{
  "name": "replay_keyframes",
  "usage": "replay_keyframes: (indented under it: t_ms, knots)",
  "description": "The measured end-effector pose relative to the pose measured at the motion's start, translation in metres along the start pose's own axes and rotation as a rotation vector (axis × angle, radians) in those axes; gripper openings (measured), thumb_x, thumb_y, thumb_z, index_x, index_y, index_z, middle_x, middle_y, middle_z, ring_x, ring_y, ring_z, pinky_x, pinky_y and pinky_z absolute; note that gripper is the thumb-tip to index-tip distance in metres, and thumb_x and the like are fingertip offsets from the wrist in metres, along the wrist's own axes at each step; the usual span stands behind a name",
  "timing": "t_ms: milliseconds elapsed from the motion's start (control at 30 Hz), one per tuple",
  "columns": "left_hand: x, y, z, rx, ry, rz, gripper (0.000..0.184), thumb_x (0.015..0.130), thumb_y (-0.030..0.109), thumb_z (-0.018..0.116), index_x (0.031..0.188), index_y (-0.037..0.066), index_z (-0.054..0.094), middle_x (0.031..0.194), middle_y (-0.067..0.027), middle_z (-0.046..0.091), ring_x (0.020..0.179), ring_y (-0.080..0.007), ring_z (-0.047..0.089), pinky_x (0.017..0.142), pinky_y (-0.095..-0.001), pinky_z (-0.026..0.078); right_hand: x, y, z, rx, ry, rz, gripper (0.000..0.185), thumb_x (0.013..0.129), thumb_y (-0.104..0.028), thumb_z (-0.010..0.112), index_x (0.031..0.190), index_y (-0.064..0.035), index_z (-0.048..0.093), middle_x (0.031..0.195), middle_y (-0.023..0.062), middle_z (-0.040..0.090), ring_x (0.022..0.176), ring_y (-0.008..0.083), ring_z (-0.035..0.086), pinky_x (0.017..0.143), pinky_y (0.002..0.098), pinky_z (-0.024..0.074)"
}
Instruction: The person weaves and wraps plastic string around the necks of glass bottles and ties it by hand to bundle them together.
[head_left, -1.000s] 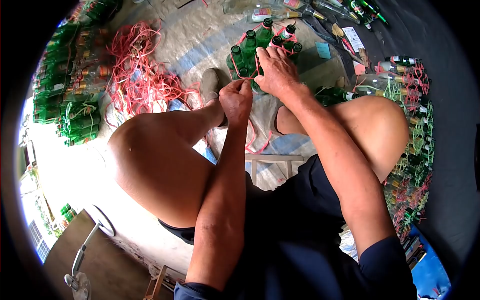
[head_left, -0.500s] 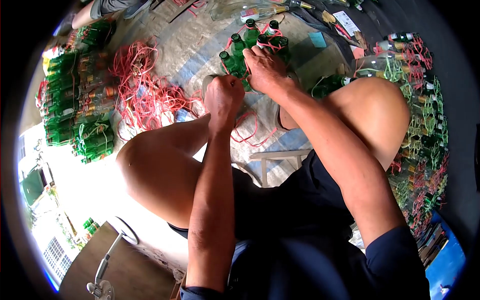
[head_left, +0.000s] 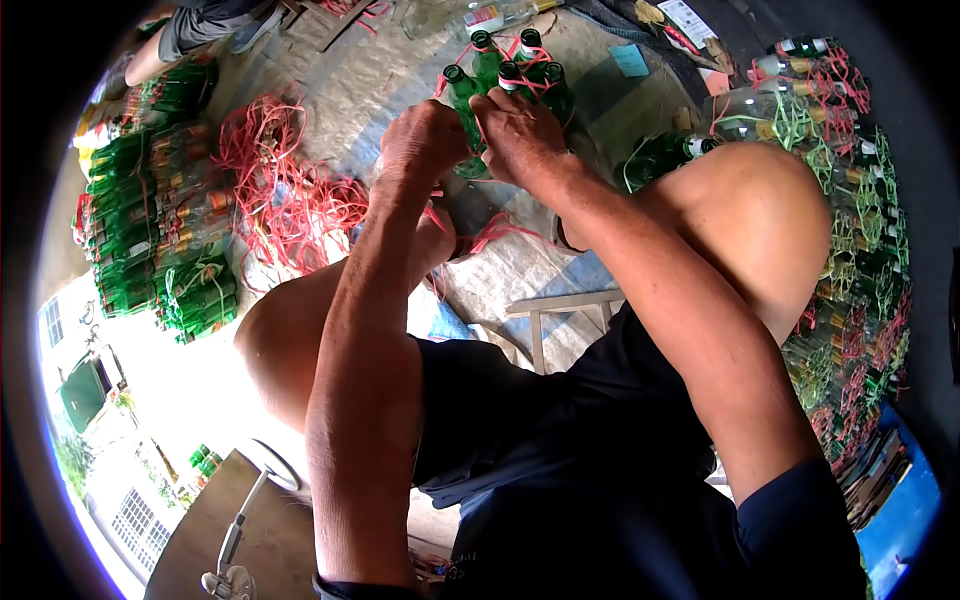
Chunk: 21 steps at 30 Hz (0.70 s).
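Several green glass bottles (head_left: 487, 62) stand upright in a cluster at the top centre, with red plastic twine (head_left: 533, 85) looped around their necks. My left hand (head_left: 424, 140) is closed in a fist at the left side of the cluster; what it grips is hidden. My right hand (head_left: 520, 135) lies against the near side of the bottles, fingers bent over them, the twine passing close to its fingertips. A loose length of twine trails on the ground sheet below the hands, between my feet.
A tangled heap of red twine (head_left: 285, 190) lies at the left. Tied bottle bundles (head_left: 125, 215) are stacked beyond it. More bundles (head_left: 850, 270) line the right. A wooden frame (head_left: 565, 303) is between my legs. Another person's leg (head_left: 150, 60) shows at the upper left.
My left hand has moved left and up from beside my right hand, around the cluster's left side. My right hand stays on the bottles. The other person's leg has come into view.
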<state>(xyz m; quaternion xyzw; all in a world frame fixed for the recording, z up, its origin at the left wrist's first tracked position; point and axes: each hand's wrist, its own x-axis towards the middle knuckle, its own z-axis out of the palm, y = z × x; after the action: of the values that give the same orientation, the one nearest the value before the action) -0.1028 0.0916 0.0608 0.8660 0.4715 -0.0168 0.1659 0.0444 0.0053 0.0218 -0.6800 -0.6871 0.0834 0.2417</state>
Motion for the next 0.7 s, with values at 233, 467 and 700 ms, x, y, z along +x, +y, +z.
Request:
replay_keyframes:
  t_ms: [233,467,700]
  knots:
    - [0.011,-0.034,0.012,-0.200,-0.045,0.007,0.019,0.079,0.023,0.073,0.085,0.006,0.078,0.074,-0.0166,0.070,0.065,-0.0291,0.069,0.065,-0.0404,0.054,0.000,-0.003,-0.011,0.031,-0.059,0.020,0.041,0.074,-0.005,0.073,0.111,-0.0097,0.057,0.111,0.0101,0.062,0.108,0.0342,0.062,0.087,0.0471,0.0524]
    - [-0.009,-0.033,0.025,-0.243,0.073,-0.160,0.018,0.082,0.025,0.075,0.092,0.012,0.083,0.083,-0.0144,0.076,0.074,-0.0290,0.075,0.070,-0.0384,0.058,0.000,0.000,-0.005,0.031,-0.088,0.035,0.051,0.075,-0.008,0.073,0.123,-0.0094,0.057,0.120,0.0101,0.061,0.117,0.0333,0.060,0.089,0.0471,0.0514]
    - [-0.030,-0.025,0.037,-0.434,0.238,-0.295,0.020,0.085,0.024,0.074,0.096,0.010,0.083,0.084,-0.0137,0.078,0.077,-0.0252,0.076,0.073,-0.0361,0.058,-0.003,0.000,-0.002,0.112,-0.077,0.063,0.063,0.076,-0.006,0.075,0.135,-0.0081,0.054,0.125,0.0121,0.059,0.122,0.0346,0.057,0.101,0.0439,0.0497]
